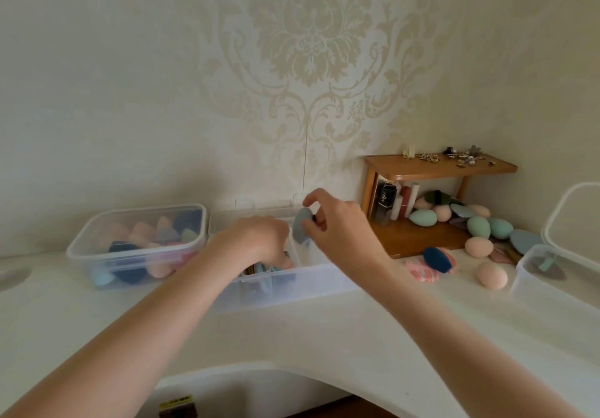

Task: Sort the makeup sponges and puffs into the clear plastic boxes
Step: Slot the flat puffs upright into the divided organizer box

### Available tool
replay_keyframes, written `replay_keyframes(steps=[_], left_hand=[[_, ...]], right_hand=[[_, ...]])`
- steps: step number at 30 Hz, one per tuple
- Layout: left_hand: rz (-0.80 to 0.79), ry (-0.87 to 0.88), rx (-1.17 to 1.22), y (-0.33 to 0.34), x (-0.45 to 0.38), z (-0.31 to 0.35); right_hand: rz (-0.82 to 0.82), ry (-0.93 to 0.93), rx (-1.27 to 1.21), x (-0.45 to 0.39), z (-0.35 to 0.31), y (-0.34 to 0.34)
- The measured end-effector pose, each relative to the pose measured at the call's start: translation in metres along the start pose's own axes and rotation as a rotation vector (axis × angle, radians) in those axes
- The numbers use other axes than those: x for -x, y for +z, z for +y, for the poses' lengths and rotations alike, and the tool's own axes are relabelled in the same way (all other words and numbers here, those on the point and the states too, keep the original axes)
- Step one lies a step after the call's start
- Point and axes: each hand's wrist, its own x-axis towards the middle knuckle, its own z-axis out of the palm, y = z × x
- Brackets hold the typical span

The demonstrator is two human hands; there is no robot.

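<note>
Our left hand [259, 239] reaches into the middle box [324, 279], its grasp hidden. Our right hand [337, 222] pinches a blue-grey puff [301, 225] above it; we judge lowering it in comes next.

Three clear boxes [136, 242] are sitting on the desk; two hands [256, 242] are showing; one wooden shelf [438, 167] is standing at two o'clock.

Left hand [259, 242] reaches down; right hand [337, 222] pinches.

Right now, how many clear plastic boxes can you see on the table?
3: left box holding sponges; middle box under both hands; right box with its lid raised, by the frame edge. More may sit out of view.
</note>
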Motion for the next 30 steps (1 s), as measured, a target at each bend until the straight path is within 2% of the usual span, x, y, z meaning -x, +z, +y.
replay_keyframes(steps=[10, 14, 18, 21, 26, 30], left_hand=[[-0.011, 0.0, 0.082, 0.003, 0.005, -0.006], [0.036, 0.026, 0.123, 0.006, 0.007, -0.007], [0.074, 0.009, 0.124, 0.008, 0.008, -0.008], [0.037, 0.006, 0.14, 0.006, 0.008, -0.008], [0.035, 0.028, 0.181, 0.004, 0.01, -0.011], [0.034, 0.026, 0.205, 0.006, 0.012, -0.014]], right_hand=[[-0.107, -0.008, 0.15, 0.006, -0.011, 0.027], [-0.14, 0.003, 0.161, 0.001, -0.017, 0.026], [-0.134, -0.017, 0.156, 0.001, -0.02, 0.022], [-0.103, -0.052, 0.208, 0.002, -0.022, 0.02], [-0.213, -0.025, 0.308, -0.001, -0.015, 0.034], [-0.274, 0.014, 0.262, -0.001, -0.003, 0.041]])
